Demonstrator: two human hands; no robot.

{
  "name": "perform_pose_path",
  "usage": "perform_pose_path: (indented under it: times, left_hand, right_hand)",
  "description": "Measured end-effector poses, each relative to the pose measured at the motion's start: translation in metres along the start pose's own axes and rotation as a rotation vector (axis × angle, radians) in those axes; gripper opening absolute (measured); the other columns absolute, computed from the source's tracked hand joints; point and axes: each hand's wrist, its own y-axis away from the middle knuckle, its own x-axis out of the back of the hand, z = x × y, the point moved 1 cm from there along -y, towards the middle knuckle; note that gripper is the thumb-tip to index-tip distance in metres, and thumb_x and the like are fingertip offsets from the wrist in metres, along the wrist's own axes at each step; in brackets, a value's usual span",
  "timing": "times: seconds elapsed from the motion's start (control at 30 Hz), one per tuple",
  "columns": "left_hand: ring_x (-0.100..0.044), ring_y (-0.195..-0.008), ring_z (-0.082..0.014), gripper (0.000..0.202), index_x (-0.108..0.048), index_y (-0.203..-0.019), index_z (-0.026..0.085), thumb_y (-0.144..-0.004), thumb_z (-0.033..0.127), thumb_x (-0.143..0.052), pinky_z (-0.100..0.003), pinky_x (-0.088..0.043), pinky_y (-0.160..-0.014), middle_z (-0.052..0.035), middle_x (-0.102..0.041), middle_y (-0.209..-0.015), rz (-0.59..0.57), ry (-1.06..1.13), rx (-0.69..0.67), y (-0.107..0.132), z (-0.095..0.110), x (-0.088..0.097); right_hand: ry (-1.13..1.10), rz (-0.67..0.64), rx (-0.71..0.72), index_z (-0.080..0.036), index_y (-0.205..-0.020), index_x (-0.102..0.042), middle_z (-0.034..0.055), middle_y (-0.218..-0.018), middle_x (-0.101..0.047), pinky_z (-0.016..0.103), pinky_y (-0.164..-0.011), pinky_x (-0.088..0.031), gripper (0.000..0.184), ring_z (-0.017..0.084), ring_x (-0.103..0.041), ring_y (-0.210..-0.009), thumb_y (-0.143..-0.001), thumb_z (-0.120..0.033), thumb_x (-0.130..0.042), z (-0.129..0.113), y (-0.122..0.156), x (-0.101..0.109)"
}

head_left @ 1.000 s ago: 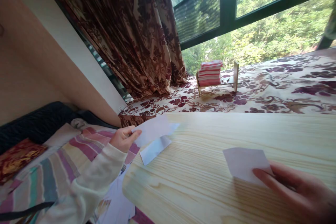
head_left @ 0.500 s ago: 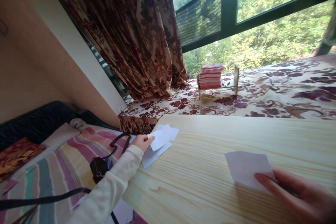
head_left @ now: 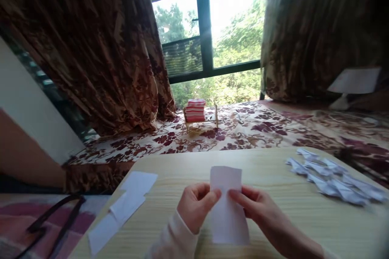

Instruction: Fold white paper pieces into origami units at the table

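Observation:
A plain white slip of paper [head_left: 228, 214] is held upright over the middle of the wooden table [head_left: 182, 166]. My left hand [head_left: 197, 204] pinches its left edge between thumb and fingers. On the opposite edge, my right hand [head_left: 257, 202] grips the same slip, thumb on the near face. To the left, several loose white paper slips [head_left: 136, 182] overlap one another along the table's edge. A group of folded white paper pieces [head_left: 328, 174] lies at the table's right side, apart from my hands.
Beyond the table, a small wooden rack [head_left: 216, 116] with a stack of pink-striped cloths [head_left: 195, 110] stands on a flower-patterned ledge cover [head_left: 249, 129]. A white lamp [head_left: 354, 81] stands at the right. Patterned curtains [head_left: 121, 68] flank the window. A dark strap [head_left: 57, 218] lies at lower left.
My left hand has come away from the slips at the left edge to the middle. Both hands now hold one slip, which my right hand held alone before. The view has turned right.

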Motion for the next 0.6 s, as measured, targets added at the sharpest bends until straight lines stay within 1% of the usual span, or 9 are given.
perform_pose_path:
  times: [0.07,0.13,0.2,0.3,0.37,0.43,0.5,0.53,0.6]
  left_hand:
    - [-0.056,-0.056,-0.0164,0.043,-0.074,-0.069,0.013,-0.053,0.052,-0.078,-0.026,-0.042,-0.056,-0.0058,-0.066,-0.060,-0.064,0.061,0.047,-0.015,-0.005,-0.013]
    - [-0.056,-0.055,-0.0158,0.041,-0.074,-0.068,0.012,-0.051,0.049,-0.080,-0.026,-0.042,-0.055,-0.0059,-0.067,-0.060,-0.072,0.092,0.072,-0.024,-0.011,-0.018]
    - [-0.056,-0.054,-0.0152,0.041,-0.074,-0.070,0.012,-0.050,0.047,-0.082,-0.025,-0.042,-0.054,-0.0058,-0.067,-0.059,-0.074,0.136,0.121,-0.028,-0.019,-0.020]
    - [-0.056,-0.051,-0.0148,0.044,-0.074,-0.072,0.012,-0.048,0.047,-0.082,-0.027,-0.043,-0.054,-0.0067,-0.067,-0.059,-0.084,0.218,0.206,-0.027,-0.034,-0.021]
    - [-0.055,-0.049,-0.0128,0.043,-0.074,-0.067,0.012,-0.044,0.047,-0.084,-0.025,-0.043,-0.052,-0.0059,-0.066,-0.057,-0.080,0.268,0.255,-0.025,-0.040,-0.022]
    - [-0.053,-0.047,-0.0106,0.042,-0.073,-0.064,0.014,-0.039,0.046,-0.085,-0.022,-0.042,-0.049,-0.0033,-0.064,-0.053,-0.074,0.308,0.307,-0.021,-0.042,-0.022]
    - [-0.052,-0.046,-0.0096,0.044,-0.074,-0.067,0.016,-0.036,0.046,-0.086,-0.020,-0.041,-0.046,-0.0012,-0.062,-0.050,-0.084,0.340,0.357,-0.018,-0.041,-0.023]
    - [-0.052,-0.045,-0.0093,0.045,-0.075,-0.070,0.017,-0.037,0.045,-0.086,-0.020,-0.040,-0.045,-0.0006,-0.062,-0.050,-0.099,0.356,0.378,-0.016,-0.040,-0.022]
    - [-0.051,-0.043,-0.0080,0.039,-0.075,-0.072,0.017,-0.042,0.037,-0.086,-0.018,-0.038,-0.044,-0.0001,-0.061,-0.048,-0.139,0.382,0.411,-0.012,-0.039,-0.022]
  right_hand:
    - [0.037,0.019,0.059,-0.014,-0.093,-0.072,0.0049,-0.073,-0.070,0.029,-0.062,-0.049,0.045,0.018,-0.062,-0.066,-0.070,-0.053,-0.068,0.002,-0.003,0.010]
    - [0.051,-0.004,0.108,-0.015,-0.095,-0.071,0.0041,-0.076,-0.070,0.029,-0.064,-0.049,0.042,0.018,-0.062,-0.068,-0.069,-0.049,-0.070,0.003,-0.005,0.019]
    - [0.036,-0.043,0.139,-0.016,-0.098,-0.070,0.0038,-0.079,-0.070,0.030,-0.066,-0.049,0.041,0.019,-0.062,-0.071,-0.069,-0.046,-0.071,0.005,-0.005,0.023]
    - [0.011,-0.072,0.125,-0.017,-0.101,-0.069,0.0038,-0.079,-0.070,0.026,-0.060,-0.048,0.040,0.017,-0.061,-0.067,-0.073,-0.045,-0.068,0.007,-0.004,0.025]
    - [0.018,-0.058,0.087,-0.018,-0.098,-0.071,0.0033,-0.078,-0.070,0.024,-0.056,-0.046,0.036,0.015,-0.059,-0.065,-0.074,-0.045,-0.066,0.009,-0.002,0.025]
    - [0.029,-0.035,0.060,-0.019,-0.091,-0.073,0.0033,-0.079,-0.070,0.024,-0.058,-0.045,0.031,0.016,-0.059,-0.067,-0.071,-0.042,-0.069,0.010,-0.001,0.026]
    - [0.008,-0.035,0.044,-0.020,-0.085,-0.074,0.0033,-0.083,-0.070,0.024,-0.061,-0.045,0.025,0.016,-0.060,-0.071,-0.067,-0.038,-0.072,0.011,-0.001,0.026]
    - [-0.015,-0.047,0.040,-0.020,-0.083,-0.075,0.0031,-0.084,-0.070,0.024,-0.062,-0.045,0.023,0.016,-0.059,-0.071,-0.065,-0.036,-0.073,0.012,-0.001,0.026]
    - [-0.060,-0.062,0.052,-0.021,-0.079,-0.075,0.0020,-0.079,-0.067,0.022,-0.058,-0.043,0.019,0.012,-0.056,-0.065,-0.065,-0.033,-0.074,0.014,-0.002,0.025]
